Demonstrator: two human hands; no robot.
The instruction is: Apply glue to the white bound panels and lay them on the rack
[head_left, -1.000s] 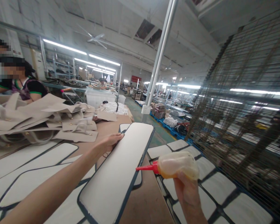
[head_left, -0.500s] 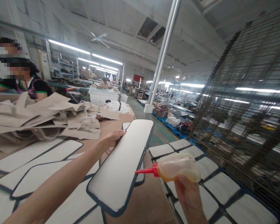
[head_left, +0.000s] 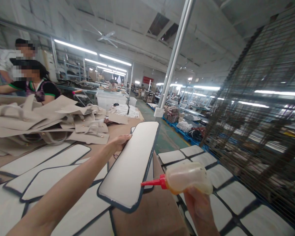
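Observation:
My left hand (head_left: 123,141) grips the left edge of a long white panel (head_left: 131,164) with rounded corners and a dark border, tilted above the table. In my right hand (head_left: 199,200) is a translucent squeeze bottle (head_left: 190,178), partly filled with yellowish liquid. Its red nozzle (head_left: 153,182) points left, its tip at the panel's right border. Whether liquid is coming out is too small to see. Behind the raised panel part of another white panel (head_left: 149,177) shows. More dark-edged panels (head_left: 59,157) lie overlapping on the table to the left.
Beige pieces with handles (head_left: 39,121) are heaped at the left, with two people (head_left: 36,82) behind them. Rows of white panels (head_left: 233,193) lie to the right, beside a tall wire rack (head_left: 260,98). A metal post (head_left: 173,59) rises beyond the brown table (head_left: 152,213).
The held panel's lower end has risen slightly. The nozzle tip stays at its right edge, a little lower along it. The view has turned slightly left.

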